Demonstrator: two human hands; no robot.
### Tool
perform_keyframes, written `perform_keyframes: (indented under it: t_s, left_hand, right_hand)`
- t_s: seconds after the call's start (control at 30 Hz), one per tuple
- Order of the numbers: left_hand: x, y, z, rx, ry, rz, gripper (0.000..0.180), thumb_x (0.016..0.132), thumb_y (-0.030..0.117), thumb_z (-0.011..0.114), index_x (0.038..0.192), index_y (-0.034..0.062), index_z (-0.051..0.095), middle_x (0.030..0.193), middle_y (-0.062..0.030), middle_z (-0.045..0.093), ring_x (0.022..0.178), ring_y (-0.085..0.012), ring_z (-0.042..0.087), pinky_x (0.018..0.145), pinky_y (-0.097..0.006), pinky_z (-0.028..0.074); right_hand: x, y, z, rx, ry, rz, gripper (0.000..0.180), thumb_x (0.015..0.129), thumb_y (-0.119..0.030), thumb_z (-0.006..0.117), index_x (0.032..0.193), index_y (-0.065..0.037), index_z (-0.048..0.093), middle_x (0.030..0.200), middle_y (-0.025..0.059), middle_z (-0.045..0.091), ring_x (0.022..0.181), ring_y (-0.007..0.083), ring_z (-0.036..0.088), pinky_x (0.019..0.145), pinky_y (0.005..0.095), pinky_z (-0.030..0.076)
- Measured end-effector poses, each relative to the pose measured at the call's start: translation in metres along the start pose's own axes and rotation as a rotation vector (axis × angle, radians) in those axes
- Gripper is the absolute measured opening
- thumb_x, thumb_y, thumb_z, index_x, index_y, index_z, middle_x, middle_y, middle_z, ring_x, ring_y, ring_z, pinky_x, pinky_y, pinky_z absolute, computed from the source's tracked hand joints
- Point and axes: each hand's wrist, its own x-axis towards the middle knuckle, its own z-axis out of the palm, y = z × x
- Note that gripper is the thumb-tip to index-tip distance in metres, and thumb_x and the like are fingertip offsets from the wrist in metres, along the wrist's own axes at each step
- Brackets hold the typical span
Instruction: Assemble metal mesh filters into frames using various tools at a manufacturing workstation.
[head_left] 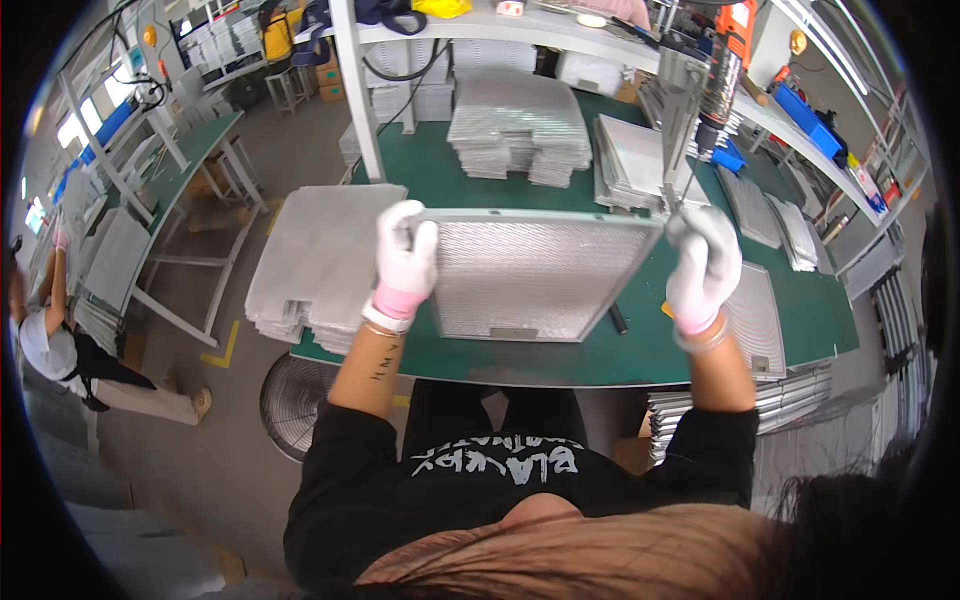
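One framed mesh panel [530, 275]: over the near side of the green table [560, 363]
Left hand [408, 262]: white-gloved, pinching the panel's upper left corner
Right hand [706, 265]: white-gloved, fingers curled beside the upper right corner; cannot tell if they grip it
Orange driver [727, 75]: above the right hand
Stacked grey sheets [320, 240]: left of the panel

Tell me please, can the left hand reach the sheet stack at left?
Probably yes: no obstacle shows between the left hand and the sheet stack beside it, though that hand holds the mesh panel by its corner.
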Motion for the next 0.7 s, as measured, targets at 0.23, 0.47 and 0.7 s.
perform_keyframes:
  t_s: [0.23, 0.47, 0.7]
  left_hand:
    - [0.105, 0.141, 0.057, 0.405, -0.635, 0.709, 0.025, 0.082, 0.005, 0.069, 0.107, 0.0088, 0.065, 0.093, -0.0121, 0.065, 0.087, -0.0308, 0.063, 0.078, -0.038, 0.051]
    - [0.027, 0.066, 0.184, 0.522, -1.261, 0.884, 0.018, 0.085, 0.013, 0.053, 0.102, 0.0169, 0.059, 0.077, -0.0037, 0.06, 0.074, -0.0235, 0.065, 0.06, -0.036, 0.049]
    - [0.024, 0.063, 0.175, 0.734, -1.068, 0.741, 0.019, 0.085, 0.024, 0.061, 0.102, 0.0179, 0.061, 0.067, -0.0014, 0.059, 0.066, -0.0215, 0.063, 0.063, -0.036, 0.047]
  right_hand:
    - [-0.226, 0.084, 0.023, -0.509, -0.716, 0.805, 0.042, 0.082, -0.027, 0.067, 0.118, -0.005, 0.061, 0.111, 0.0177, 0.062, 0.106, 0.0356, 0.059, 0.094, 0.0455, 0.047]
    - [-0.299, 0.149, 0.029, -0.499, -0.89, 0.924, 0.035, 0.094, -0.014, 0.042, 0.125, -0.001, 0.054, 0.103, 0.0229, 0.063, 0.101, 0.0383, 0.065, 0.087, 0.049, 0.052]
    - [-0.157, 0.003, -0.117, 0.261, -0.653, 1.362, 0.04, 0.095, -0.014, 0.053, 0.131, 0.002, 0.052, 0.074, 0.0018, 0.056, 0.054, 0.0078, 0.052, 0.052, 0.024, 0.046]
